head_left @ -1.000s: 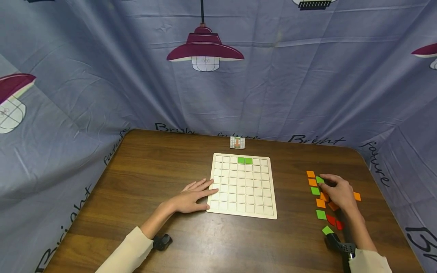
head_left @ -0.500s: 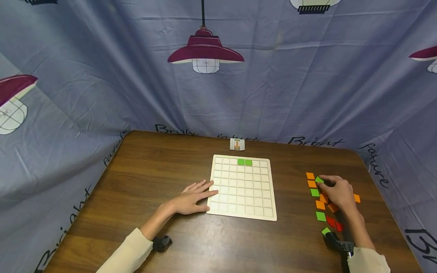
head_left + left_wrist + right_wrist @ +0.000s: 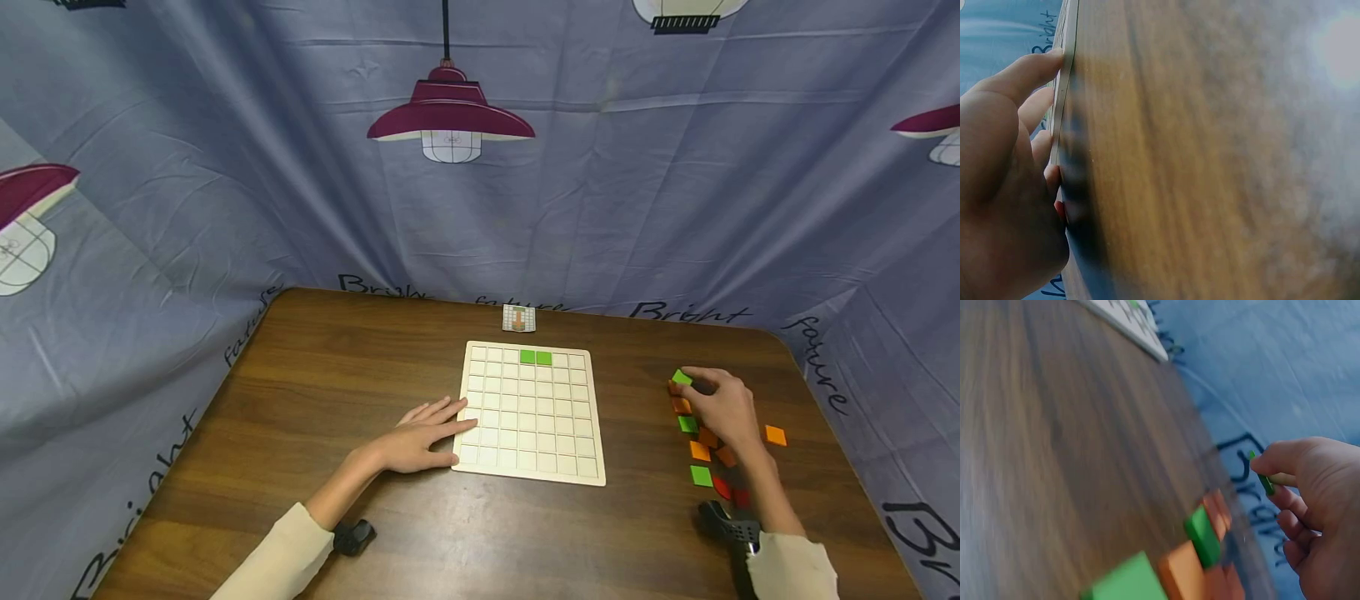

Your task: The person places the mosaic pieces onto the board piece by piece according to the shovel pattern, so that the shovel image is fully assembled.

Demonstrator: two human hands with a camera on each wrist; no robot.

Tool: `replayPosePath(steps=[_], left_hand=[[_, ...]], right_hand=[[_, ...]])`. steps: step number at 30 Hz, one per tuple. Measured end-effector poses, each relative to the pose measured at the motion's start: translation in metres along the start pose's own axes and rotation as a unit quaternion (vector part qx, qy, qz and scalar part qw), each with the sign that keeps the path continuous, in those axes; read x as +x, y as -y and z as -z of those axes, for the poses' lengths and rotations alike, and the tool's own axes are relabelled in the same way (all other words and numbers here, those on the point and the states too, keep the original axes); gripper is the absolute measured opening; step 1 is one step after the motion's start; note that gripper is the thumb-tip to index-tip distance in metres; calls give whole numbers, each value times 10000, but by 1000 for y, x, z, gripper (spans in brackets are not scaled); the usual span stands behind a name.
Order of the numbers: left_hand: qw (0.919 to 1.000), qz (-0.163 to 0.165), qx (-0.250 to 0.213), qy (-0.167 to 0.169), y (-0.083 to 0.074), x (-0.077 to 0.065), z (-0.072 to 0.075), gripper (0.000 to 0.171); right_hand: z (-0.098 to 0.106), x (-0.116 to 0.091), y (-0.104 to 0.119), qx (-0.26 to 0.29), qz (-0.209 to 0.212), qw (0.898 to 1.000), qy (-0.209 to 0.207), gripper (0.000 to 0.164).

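A cream grid board (image 3: 528,417) lies at the middle of the table, with two green square tiles (image 3: 536,357) side by side in its far row. My left hand (image 3: 416,440) rests on the board's left edge, fingers spread and straight. Over at the right, my right hand (image 3: 722,406) pinches a green tile (image 3: 681,377) between thumb and fingers. In the right wrist view that green tile (image 3: 1262,473) is raised off the table. Below the hand lie orange tiles (image 3: 700,451), green tiles (image 3: 701,476) and red pieces (image 3: 722,487), partly hidden by the hand and wrist.
A small printed card (image 3: 519,318) with a grid picture sits behind the board at the table's far edge. One orange tile (image 3: 776,435) lies apart, right of the right wrist. Blue-grey cloth (image 3: 600,208) hangs around the wooden table (image 3: 360,350).
My right hand has lifted a green tile from the group and moved it slightly left and away from me. My left hand has stayed on the board.
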State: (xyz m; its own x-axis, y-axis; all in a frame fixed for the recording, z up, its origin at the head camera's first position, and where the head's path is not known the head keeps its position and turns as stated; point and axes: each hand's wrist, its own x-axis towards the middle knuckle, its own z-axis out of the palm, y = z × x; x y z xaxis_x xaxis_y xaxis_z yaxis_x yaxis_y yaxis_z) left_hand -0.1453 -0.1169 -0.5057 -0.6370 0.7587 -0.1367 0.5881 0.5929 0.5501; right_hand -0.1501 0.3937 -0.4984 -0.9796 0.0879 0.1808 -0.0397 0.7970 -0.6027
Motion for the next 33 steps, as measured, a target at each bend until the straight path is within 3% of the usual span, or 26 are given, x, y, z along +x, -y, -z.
replayPosePath(steps=[9, 20, 33], left_hand=[[10000, 0, -48, 15, 0, 0, 0, 58], [10000, -4, -43, 40, 3, 1, 1, 59], [10000, -28, -19, 54, 4, 1, 1, 59]], right_hand=[[-20, 17, 37, 363, 407, 9985, -22, 35], [-49, 38, 79, 740, 550, 9957, 105, 34], [-90, 62, 130, 1009, 862, 9865, 955, 34]])
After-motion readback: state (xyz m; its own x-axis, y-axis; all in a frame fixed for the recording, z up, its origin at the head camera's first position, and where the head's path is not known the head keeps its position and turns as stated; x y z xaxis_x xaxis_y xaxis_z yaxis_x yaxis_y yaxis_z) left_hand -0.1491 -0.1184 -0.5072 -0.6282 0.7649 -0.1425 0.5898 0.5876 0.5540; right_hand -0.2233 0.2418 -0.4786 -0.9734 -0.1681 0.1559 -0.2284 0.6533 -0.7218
